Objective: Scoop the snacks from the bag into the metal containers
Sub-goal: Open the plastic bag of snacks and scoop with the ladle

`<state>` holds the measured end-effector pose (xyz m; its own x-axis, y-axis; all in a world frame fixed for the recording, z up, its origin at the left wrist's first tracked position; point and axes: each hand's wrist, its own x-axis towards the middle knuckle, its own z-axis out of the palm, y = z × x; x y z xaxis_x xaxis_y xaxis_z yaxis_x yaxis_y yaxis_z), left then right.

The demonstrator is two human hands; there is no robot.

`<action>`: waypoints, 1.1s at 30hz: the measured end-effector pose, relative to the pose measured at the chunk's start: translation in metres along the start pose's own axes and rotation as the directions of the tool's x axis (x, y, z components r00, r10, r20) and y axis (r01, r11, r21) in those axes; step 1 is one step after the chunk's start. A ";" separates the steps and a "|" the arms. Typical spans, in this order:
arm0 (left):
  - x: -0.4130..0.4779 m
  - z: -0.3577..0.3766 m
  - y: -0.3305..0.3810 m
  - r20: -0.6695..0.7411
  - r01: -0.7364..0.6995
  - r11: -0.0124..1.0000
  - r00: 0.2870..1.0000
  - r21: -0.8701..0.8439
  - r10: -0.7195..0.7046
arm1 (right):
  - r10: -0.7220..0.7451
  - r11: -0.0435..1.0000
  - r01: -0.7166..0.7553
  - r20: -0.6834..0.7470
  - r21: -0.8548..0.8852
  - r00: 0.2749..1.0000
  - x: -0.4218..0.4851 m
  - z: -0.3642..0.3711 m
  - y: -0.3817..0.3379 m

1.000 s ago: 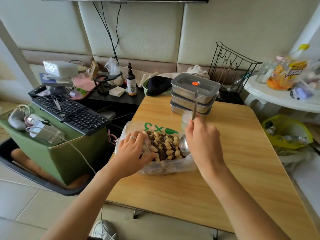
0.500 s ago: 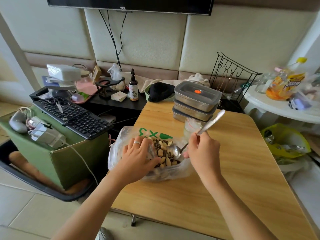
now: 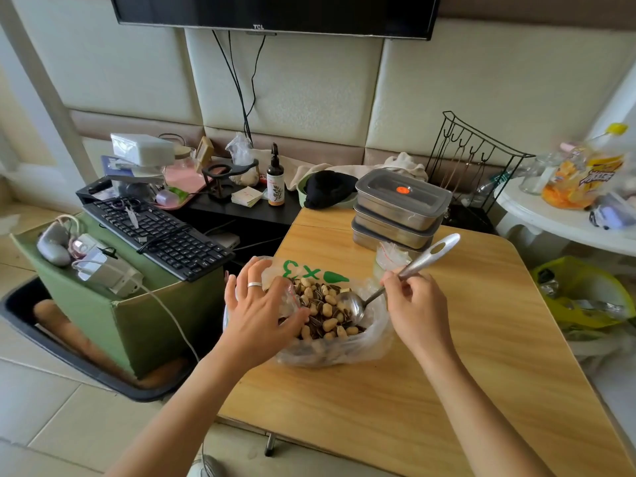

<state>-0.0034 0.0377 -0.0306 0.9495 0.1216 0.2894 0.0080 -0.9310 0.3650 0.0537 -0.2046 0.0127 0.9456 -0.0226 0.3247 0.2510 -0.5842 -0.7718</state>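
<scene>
A clear plastic bag (image 3: 344, 349) with green print lies open on the wooden table (image 3: 481, 356), full of peanuts and striped seeds (image 3: 323, 315). My left hand (image 3: 258, 308) holds the bag's left rim, thumb pinching the plastic. My right hand (image 3: 413, 304) grips the handle of a metal spoon (image 3: 351, 304), whose bowl lies among the snacks. Three lidded metal containers (image 3: 399, 208) stand stacked at the table's far edge, the top lid bearing an orange dot.
A small plastic cup (image 3: 389, 259) stands between the bag and the containers. Left of the table are a green box (image 3: 113, 311) with a keyboard (image 3: 161, 235), a black shelf (image 3: 241, 211) with a bottle, and a wire rack (image 3: 475, 160). A white side table (image 3: 557, 218) is on the right.
The spoon has tilted from upright to slanted and its bowl has gone down into the snacks. My left hand stays on the bag's rim.
</scene>
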 end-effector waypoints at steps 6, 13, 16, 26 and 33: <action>-0.002 0.003 -0.002 0.205 0.149 0.984 0.970 -0.096 -0.127 | 0.278 0.945 -0.321 0.355 0.068 0.893 -0.007 0.005 -0.001; -0.001 0.010 0.019 0.156 0.083 0.969 0.987 -0.232 -0.047 | 0.226 0.974 -0.211 0.268 -0.084 0.936 -0.004 0.002 0.008; -0.001 0.022 0.038 0.158 0.041 0.960 0.987 -0.278 0.003 | 0.226 0.972 -0.204 0.222 -0.119 0.948 0.001 -0.011 0.018; 0.008 0.018 0.060 -0.101 -0.068 0.992 0.993 -0.103 0.057 | -0.028 0.973 0.040 0.055 -0.226 0.998 0.010 -0.052 0.021; 0.007 0.032 0.054 0.147 -0.071 0.989 0.985 -0.130 0.090 | -0.025 0.997 0.022 -0.043 -0.072 0.999 0.011 -0.050 0.023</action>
<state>0.0134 -0.0223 -0.0370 0.9821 -0.0150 0.1879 -0.1006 -0.8848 0.4549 0.0597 -0.2593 0.0257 0.9293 -0.0424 0.3670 0.2563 -0.6416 -0.7230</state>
